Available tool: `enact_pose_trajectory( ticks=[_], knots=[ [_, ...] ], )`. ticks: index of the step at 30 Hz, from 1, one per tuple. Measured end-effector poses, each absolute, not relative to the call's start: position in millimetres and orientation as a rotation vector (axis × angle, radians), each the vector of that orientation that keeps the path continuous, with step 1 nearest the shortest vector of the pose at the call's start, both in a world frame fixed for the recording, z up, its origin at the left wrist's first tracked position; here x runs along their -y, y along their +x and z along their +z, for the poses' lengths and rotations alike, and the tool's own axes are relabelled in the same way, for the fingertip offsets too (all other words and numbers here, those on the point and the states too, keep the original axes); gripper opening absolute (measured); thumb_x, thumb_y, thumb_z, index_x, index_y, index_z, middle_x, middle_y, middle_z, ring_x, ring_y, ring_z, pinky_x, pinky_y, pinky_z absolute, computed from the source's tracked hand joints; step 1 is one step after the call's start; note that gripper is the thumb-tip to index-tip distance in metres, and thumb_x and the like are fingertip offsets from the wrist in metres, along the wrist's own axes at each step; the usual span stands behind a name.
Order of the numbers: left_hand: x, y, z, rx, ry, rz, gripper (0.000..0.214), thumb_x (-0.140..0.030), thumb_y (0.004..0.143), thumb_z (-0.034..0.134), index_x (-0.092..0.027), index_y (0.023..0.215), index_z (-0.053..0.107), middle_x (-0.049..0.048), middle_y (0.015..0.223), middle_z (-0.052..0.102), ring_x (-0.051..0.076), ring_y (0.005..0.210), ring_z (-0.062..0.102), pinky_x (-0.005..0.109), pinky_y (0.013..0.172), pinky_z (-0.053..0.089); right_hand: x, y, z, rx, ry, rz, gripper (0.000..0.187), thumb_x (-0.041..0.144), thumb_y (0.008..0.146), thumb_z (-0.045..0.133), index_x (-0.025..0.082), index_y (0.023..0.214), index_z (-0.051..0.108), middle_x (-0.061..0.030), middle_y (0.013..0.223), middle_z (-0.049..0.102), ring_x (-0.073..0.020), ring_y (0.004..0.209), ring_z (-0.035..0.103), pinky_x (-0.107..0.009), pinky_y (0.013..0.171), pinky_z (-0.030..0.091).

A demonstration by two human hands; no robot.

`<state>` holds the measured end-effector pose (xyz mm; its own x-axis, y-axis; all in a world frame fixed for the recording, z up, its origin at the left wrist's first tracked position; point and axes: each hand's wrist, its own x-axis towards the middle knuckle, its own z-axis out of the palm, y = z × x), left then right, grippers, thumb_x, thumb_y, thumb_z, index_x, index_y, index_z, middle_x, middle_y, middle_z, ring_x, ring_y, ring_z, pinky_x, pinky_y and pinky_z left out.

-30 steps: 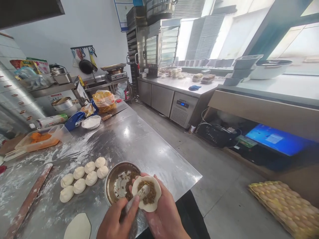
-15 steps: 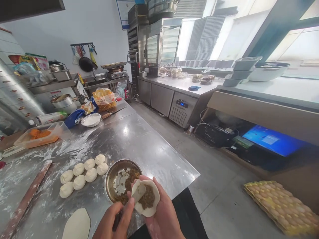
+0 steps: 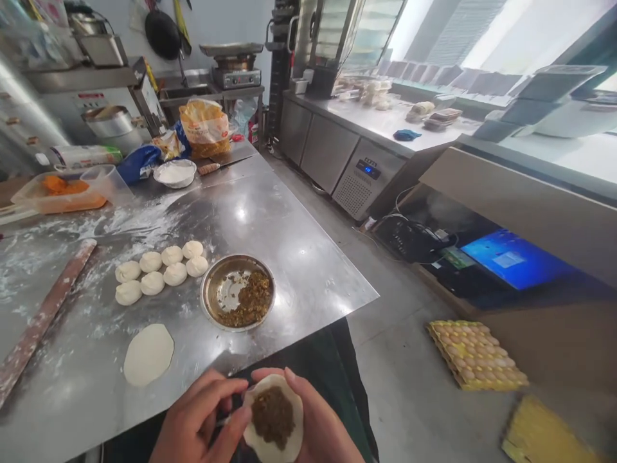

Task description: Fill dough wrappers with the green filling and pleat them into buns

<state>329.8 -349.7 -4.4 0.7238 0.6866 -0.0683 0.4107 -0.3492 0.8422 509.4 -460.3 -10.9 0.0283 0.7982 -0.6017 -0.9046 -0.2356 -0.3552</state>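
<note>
My right hand (image 3: 318, 431) cups a round dough wrapper (image 3: 274, 418) heaped with brown minced filling. At the wrapper's left edge my left hand (image 3: 197, 421) is closed around a thin tool, its thumb touching the dough. Both hands sit below the near edge of the steel table (image 3: 289, 251). On the table stand a metal bowl (image 3: 238, 299) with brown filling, a flat rolled dough disc (image 3: 148, 354) and several dough balls (image 3: 161, 273).
A floury rolling pin (image 3: 43, 318) lies at the left. Further back are a white bowl of flour (image 3: 174, 173), a plastic tub (image 3: 72, 190) and bags. Egg trays (image 3: 477, 354) sit on the floor at the right, near a lit blue screen (image 3: 515, 260).
The view tilted down and the hands pulled back from over the bowl to below the table edge. The spoon tip left the filling; the filling now lies heaped in the wrapper's middle.
</note>
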Motion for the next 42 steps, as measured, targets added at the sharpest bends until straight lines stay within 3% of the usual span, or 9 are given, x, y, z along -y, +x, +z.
enact_pose_trajectory(
  ticks=[3,5,10,14,23,28,33,38,42],
  knots=[
    [352.4,338.5,-8.4,-0.844,1.845,0.227,0.022,-0.044,0.102,0.059,-0.028,0.105,0.074,0.0023,0.098,0.068,0.012,0.085,0.068,0.018,0.074,0.056,462.6,493.8,-16.0,-0.110,-0.901,1.614,0.048,0.056,0.086,0.074,0.018,0.115,0.076,-0.0097,0.101,0.078,-0.0238,0.090,0.070,-0.034,0.081,0.052],
    [353.6,337.9,-9.9,-0.884,1.790,0.207,0.027,-0.044,0.104,0.054,-0.027,0.095,0.072,0.0016,0.098,0.067,0.012,0.087,0.067,0.019,0.077,0.055,461.9,491.1,-17.7,-0.035,-0.969,1.626,0.046,0.055,0.088,0.073,0.018,0.116,0.076,-0.0075,0.095,0.076,-0.0207,0.086,0.067,-0.029,0.077,0.049],
    [357.9,329.7,-19.9,-0.896,1.856,0.296,0.023,-0.037,0.104,0.055,-0.031,0.122,0.069,0.0021,0.111,0.070,0.014,0.097,0.068,0.021,0.082,0.056,454.8,494.3,-21.3,0.262,-1.035,1.631,0.038,0.051,0.086,0.076,0.017,0.102,0.075,-0.0032,0.086,0.069,-0.0157,0.074,0.058,-0.027,0.070,0.042],
    [357.7,329.3,-25.8,-0.869,1.970,0.371,0.020,-0.029,0.105,0.055,-0.032,0.116,0.071,-0.0005,0.107,0.072,0.013,0.100,0.069,0.022,0.089,0.054,448.7,494.4,-19.0,0.424,-1.133,1.585,0.033,0.050,0.091,0.072,0.018,0.100,0.073,-0.0017,0.084,0.066,-0.0149,0.073,0.053,-0.027,0.070,0.040],
    [353.1,326.3,-26.9,-0.752,2.173,0.426,0.030,-0.021,0.105,0.051,-0.030,0.131,0.063,0.0019,0.111,0.072,0.013,0.102,0.070,0.022,0.089,0.056,444.1,494.4,-16.6,0.548,-1.194,1.552,0.032,0.050,0.096,0.066,0.018,0.096,0.069,-0.0012,0.085,0.062,-0.0154,0.076,0.051,-0.027,0.070,0.040],
    [351.4,329.2,-20.4,-0.691,2.292,0.431,0.018,-0.019,0.105,0.049,-0.025,0.106,0.065,0.0012,0.096,0.069,0.011,0.084,0.070,0.019,0.076,0.056,442.2,497.2,-14.4,0.501,-1.227,1.604,0.032,0.049,0.095,0.067,0.017,0.094,0.068,0.0004,0.078,0.059,-0.0146,0.071,0.050,-0.027,0.067,0.039],
    [347.1,331.5,-20.1,-0.562,2.504,0.374,0.042,-0.010,0.097,0.042,-0.020,0.136,0.055,0.0067,0.106,0.070,0.014,0.085,0.072,0.020,0.069,0.059,439.9,501.3,-14.9,0.657,-1.268,1.587,0.022,0.039,0.099,0.061,0.019,0.089,0.064,-0.0010,0.087,0.063,-0.0161,0.079,0.053,-0.027,0.071,0.043],
    [347.9,330.2,-22.6,-0.580,2.490,0.277,0.029,-0.010,0.093,0.042,-0.022,0.113,0.060,0.0052,0.095,0.066,0.016,0.080,0.071,0.024,0.069,0.060,439.2,509.1,-20.1,0.741,-1.399,1.660,0.014,0.029,0.097,0.057,0.018,0.095,0.065,0.0005,0.083,0.062,-0.0146,0.074,0.053,-0.025,0.065,0.041],
    [349.4,331.0,-25.6,-0.514,2.600,0.240,0.059,-0.002,0.080,0.042,-0.019,0.136,0.051,0.0069,0.106,0.068,0.017,0.077,0.071,0.027,0.065,0.061,436.5,511.9,-19.2,0.900,-1.467,1.607,0.008,0.019,0.092,0.054,0.019,0.087,0.060,0.0020,0.083,0.062,-0.0137,0.075,0.053,-0.024,0.065,0.040]
  ],
)
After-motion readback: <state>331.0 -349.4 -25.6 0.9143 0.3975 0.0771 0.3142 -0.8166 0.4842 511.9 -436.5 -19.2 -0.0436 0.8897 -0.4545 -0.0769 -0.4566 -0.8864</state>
